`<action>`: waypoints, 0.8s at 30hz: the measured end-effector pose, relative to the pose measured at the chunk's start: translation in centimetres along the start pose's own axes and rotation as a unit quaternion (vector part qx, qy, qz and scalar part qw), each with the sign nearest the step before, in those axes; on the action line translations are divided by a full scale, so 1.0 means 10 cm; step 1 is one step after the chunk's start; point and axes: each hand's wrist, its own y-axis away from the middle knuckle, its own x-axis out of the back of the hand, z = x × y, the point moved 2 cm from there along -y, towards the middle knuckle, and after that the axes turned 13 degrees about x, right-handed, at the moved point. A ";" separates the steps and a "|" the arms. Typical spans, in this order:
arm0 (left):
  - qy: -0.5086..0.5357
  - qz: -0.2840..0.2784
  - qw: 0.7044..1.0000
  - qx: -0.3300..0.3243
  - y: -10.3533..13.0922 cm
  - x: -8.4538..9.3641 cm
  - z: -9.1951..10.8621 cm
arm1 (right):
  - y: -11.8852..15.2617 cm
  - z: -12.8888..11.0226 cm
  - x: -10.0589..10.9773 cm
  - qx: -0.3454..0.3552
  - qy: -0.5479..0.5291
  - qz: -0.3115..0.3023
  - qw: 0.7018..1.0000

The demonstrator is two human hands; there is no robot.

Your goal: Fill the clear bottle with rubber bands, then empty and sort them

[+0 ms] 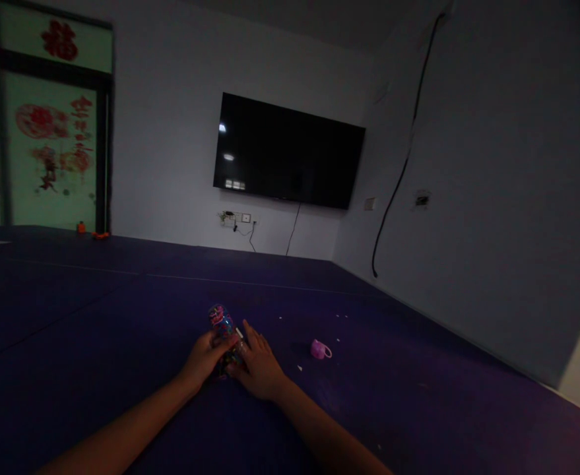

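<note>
A colourful patterned bottle [221, 319] lies tilted between my two hands, over the purple surface. My left hand [205, 357] is wrapped round its middle, thumb on top. On the bottle's right side rests my right hand [260, 365], its fingers close together and pointing forward; a small white strip shows by its fingertips. Whether the right hand grips anything is hidden. Off to the right of my hands sits a pink cap with a loop [318, 349], touched by neither hand.
The purple surface [171, 297] bears small white scraps around the cap. Orange items [81, 227] stand at its far left edge. Beyond are a wall-mounted television [290, 152], a glass door [47, 145] and a black cable [398, 181] hanging on the right wall.
</note>
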 end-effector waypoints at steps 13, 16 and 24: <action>0.022 0.101 0.994 -0.024 -0.06 0.10 -0.04 | 0.00 0.02 -0.02 -0.011 -0.009 0.019 1.000; 0.028 0.121 0.992 -0.039 -0.05 0.11 -0.02 | 0.00 0.01 0.00 -0.012 -0.013 0.021 1.000; 0.035 0.133 0.989 -0.052 -0.05 0.10 0.00 | 0.01 0.01 0.04 0.009 -0.022 0.053 0.998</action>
